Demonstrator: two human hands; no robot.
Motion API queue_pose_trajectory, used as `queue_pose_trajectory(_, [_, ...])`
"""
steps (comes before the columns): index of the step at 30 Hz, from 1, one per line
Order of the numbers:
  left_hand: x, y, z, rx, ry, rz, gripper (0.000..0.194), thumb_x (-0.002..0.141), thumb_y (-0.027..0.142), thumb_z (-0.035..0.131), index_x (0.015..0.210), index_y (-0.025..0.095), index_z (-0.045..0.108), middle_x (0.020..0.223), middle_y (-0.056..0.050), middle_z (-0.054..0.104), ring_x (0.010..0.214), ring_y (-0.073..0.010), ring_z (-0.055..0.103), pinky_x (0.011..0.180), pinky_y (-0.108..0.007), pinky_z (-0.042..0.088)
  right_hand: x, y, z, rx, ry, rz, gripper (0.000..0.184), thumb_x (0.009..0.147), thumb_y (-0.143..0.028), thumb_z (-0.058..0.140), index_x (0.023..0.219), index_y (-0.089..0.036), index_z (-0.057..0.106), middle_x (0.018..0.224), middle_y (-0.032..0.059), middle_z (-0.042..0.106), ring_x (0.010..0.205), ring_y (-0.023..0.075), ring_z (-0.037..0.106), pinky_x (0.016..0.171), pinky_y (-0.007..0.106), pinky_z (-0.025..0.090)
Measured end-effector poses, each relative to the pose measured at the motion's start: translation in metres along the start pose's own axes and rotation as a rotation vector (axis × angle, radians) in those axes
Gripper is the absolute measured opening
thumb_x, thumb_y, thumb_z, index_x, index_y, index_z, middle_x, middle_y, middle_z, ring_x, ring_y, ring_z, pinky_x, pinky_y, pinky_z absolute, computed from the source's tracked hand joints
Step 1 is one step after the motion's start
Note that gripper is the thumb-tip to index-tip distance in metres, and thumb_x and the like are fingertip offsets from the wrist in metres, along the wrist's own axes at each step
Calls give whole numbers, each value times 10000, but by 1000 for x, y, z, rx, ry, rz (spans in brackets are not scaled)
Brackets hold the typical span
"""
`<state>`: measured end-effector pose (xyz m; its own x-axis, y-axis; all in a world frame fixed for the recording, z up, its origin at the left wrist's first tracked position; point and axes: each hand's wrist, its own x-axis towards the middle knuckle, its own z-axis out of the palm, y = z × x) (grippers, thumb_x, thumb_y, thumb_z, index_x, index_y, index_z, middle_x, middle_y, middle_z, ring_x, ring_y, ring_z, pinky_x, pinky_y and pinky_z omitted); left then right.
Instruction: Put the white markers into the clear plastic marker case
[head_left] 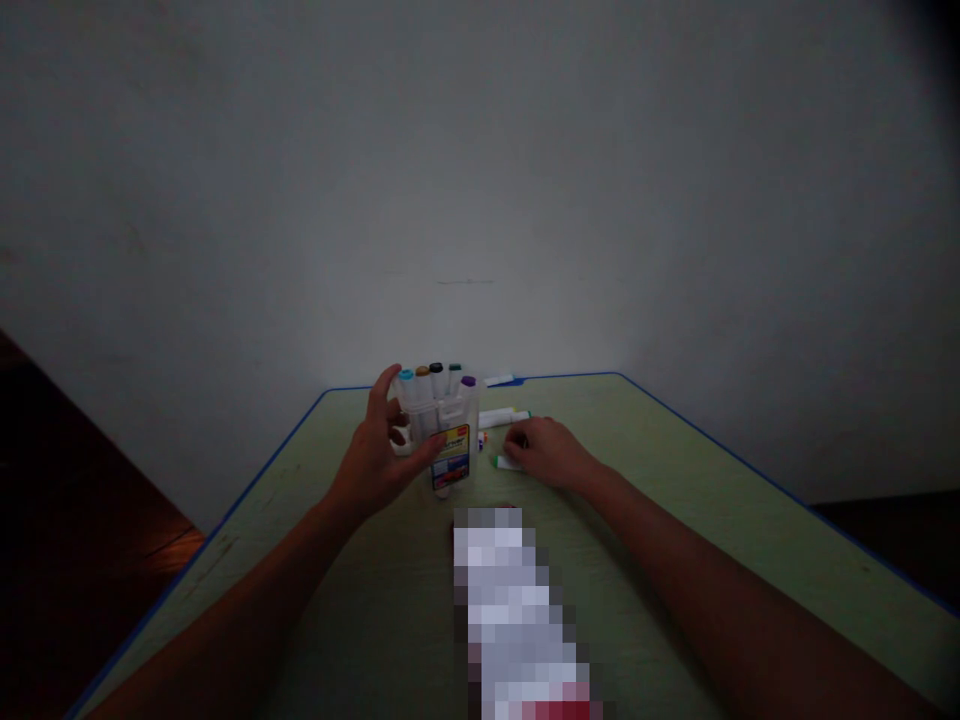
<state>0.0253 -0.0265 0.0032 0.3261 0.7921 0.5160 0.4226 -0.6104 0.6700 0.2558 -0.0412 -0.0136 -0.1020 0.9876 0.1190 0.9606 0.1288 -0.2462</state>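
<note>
My left hand (382,450) grips a clear plastic marker case (425,420) from its left side, with the thumb across the yellow and blue label on its front. Several markers stand upright in the case, their caps light blue, brown, black, dark green and purple. To the right, my right hand (551,450) is closed, its fingertips on a white marker (508,463) with a green end. The hand hides the right part of that marker. Just behind lie more white markers (496,418) with yellow and green ends.
Another white marker (500,380) lies near the table's far edge, beside something blue. The pale green table (360,620) has a blue rim and meets a grey wall (480,200). A pixelated, blurred-out object (517,610) lies in front, between my forearms.
</note>
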Motion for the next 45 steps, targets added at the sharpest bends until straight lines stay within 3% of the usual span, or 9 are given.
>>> queue_pose_trajectory(23, [0,-1,-1,11,8,-7,882,724,408,640,1402,185,121,848,-37,577,661,-147,568,612,-308,492,0,-1,1,11,-4,11,238,804,-243,469,801,-168,695,803,65,689,708,154,586,589,246,312])
queue_pose_trajectory(30, [1,0,0,2,15,-1,887,720,417,640,1403,177,128,846,-37,572,666,-149,571,613,-307,495,-1,1,-11,62,33,-17,279,860,-271,458,765,-151,691,729,52,668,634,133,547,555,246,294])
queue_pose_trajectory(34, [1,0,1,-27,14,5,885,722,419,639,1403,180,127,871,-43,576,687,-151,569,604,-297,490,-4,1,-10,120,-90,-100,199,779,-315,601,855,-151,684,772,42,661,656,135,545,561,231,307])
queue_pose_trajectory(37, [0,-2,1,-16,14,4,882,727,420,636,1405,190,121,876,-42,574,674,-139,555,590,-275,473,-4,4,-6,119,-175,-159,95,722,-228,631,759,-147,664,708,28,626,627,130,516,556,232,295])
queue_pose_trajectory(40, [-1,-4,0,17,15,-26,880,726,437,630,1407,207,121,890,-41,570,648,-126,533,592,-270,458,-3,7,-12,299,-84,-199,79,739,-203,589,690,-145,609,628,-4,549,592,117,469,551,228,296])
queue_pose_trajectory(45, [-2,-4,1,59,20,-68,865,739,466,593,1408,203,112,894,-33,560,649,-125,491,614,-274,442,-9,7,-42,627,161,-301,63,738,-222,566,752,-161,567,643,-24,481,616,115,435,572,225,332])
